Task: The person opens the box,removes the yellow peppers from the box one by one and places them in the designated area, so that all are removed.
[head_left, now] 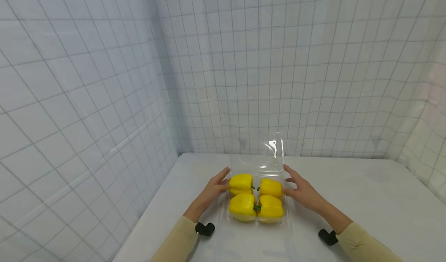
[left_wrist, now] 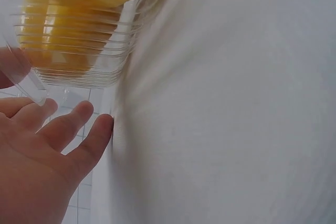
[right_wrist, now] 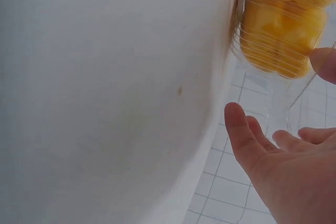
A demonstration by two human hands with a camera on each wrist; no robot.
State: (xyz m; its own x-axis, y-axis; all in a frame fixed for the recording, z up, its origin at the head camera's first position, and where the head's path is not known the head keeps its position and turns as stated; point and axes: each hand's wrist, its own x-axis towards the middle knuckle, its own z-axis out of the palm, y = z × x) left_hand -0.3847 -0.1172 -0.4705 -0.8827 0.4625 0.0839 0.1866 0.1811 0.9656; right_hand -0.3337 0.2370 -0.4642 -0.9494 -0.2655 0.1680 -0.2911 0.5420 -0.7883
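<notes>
A clear plastic clamshell container (left_wrist: 107,81) with ribbed walls stands on the white table, its transparent lid (head_left: 273,148) raised at the far side. Several yellow bell peppers (head_left: 242,204) lie in its base in two rows, green stems turned toward the middle. My left hand (head_left: 211,190) is at the container's left side, thumb over the rim and fingers spread outside it by the back corner. At the right side my right hand (head_left: 304,191) mirrors it, thumb by the rim (right_wrist: 304,90) and loosely extended fingers beside the wall.
The white table (head_left: 341,188) reaches back to a white curtain (head_left: 258,60) with a grid pattern, which also hangs along the left and right sides. Black wrist mounts (head_left: 205,229) sit at both sleeve cuffs.
</notes>
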